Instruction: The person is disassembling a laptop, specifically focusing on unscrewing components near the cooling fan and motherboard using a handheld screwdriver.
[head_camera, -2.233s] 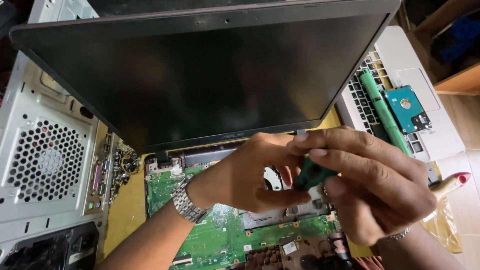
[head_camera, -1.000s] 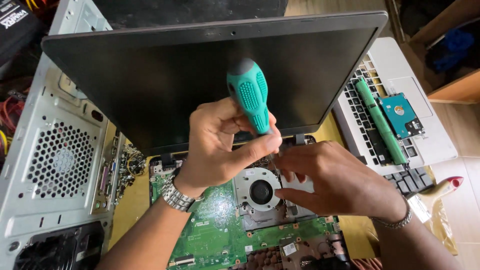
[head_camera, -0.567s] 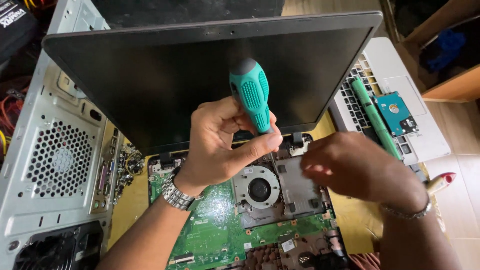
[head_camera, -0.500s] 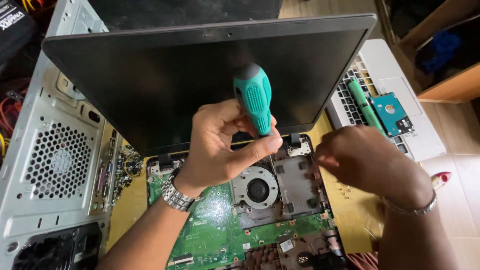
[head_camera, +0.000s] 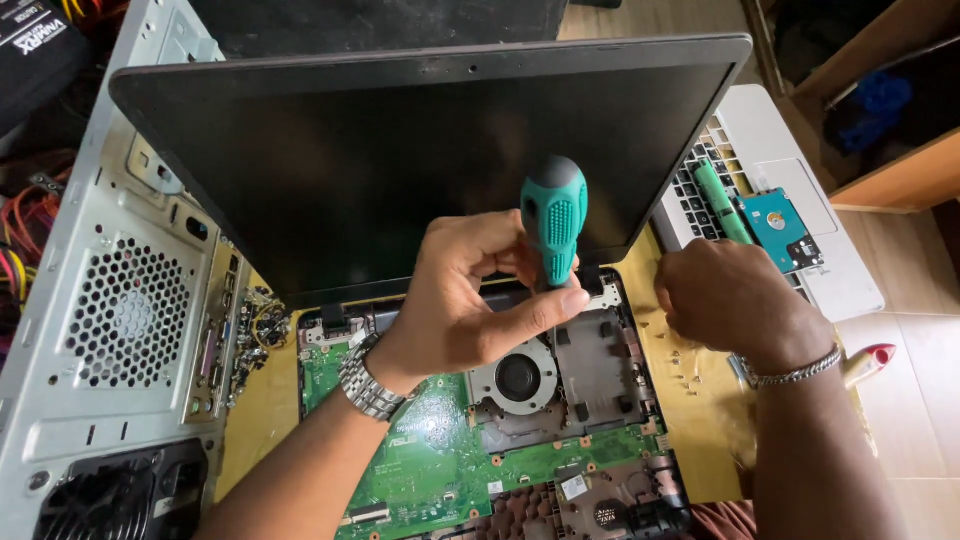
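Where the opened laptop base lies nearest, the green motherboard (head_camera: 430, 465) shows bare, with a round cooling fan (head_camera: 518, 378) set in a grey metal frame beside it. Left hand (head_camera: 470, 300), metal watch on the wrist, is closed around the shaft of a screwdriver (head_camera: 553, 215) just below its teal-and-grey handle; the tool stands upright, tip down near the hinge area behind the fan, tip itself hidden by the fingers. Right hand (head_camera: 730, 300), chain bracelet on the wrist, is curled into a loose fist on the yellow tabletop (head_camera: 690, 400) just right of the base; cannot tell what, if anything, it pinches. Small screws lie scattered near it. Behind, the dark laptop screen (head_camera: 400, 160) stands open. Left: grey desktop case (head_camera: 130, 320). Far right: white laptop (head_camera: 800, 230) with a teal hard drive (head_camera: 780, 225) on it.
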